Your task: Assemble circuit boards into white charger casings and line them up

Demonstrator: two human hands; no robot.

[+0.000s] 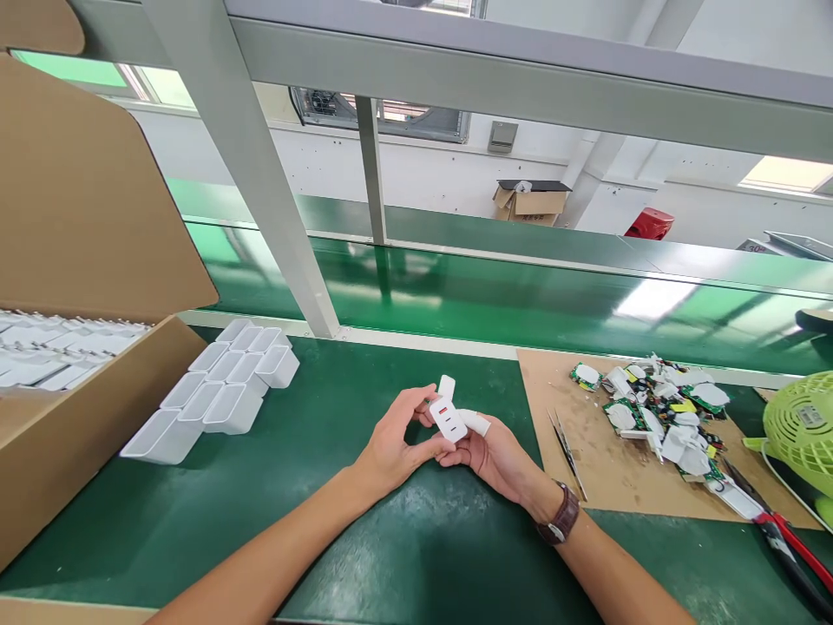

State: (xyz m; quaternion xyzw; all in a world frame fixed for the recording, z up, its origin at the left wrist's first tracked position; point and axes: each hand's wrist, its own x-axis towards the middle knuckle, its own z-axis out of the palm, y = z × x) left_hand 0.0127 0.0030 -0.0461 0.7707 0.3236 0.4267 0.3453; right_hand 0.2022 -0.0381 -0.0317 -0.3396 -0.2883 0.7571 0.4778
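Both hands meet over the green mat in the middle of the view. Between them is a white charger face (449, 420) with several port slots, one of them red, tilted towards me. My left hand (404, 431) grips its left side with thumb and fingers. From the right, my right hand (489, 451) pinches its lower edge; a white cover wraps one finger (474, 423). A small white rounded piece (446, 387) sticks up just behind the charger face; whether it belongs to the charger or covers a fingertip, I cannot tell.
Rows of white plastic housings (225, 382) stand left, beside an open cardboard box (97, 425) of white parts. At right, a brown board (553, 391) bears tweezers (567, 453), piled circuit boards (670, 417) and red-handled pliers (774, 525). A green fan (803, 425) stands far right.
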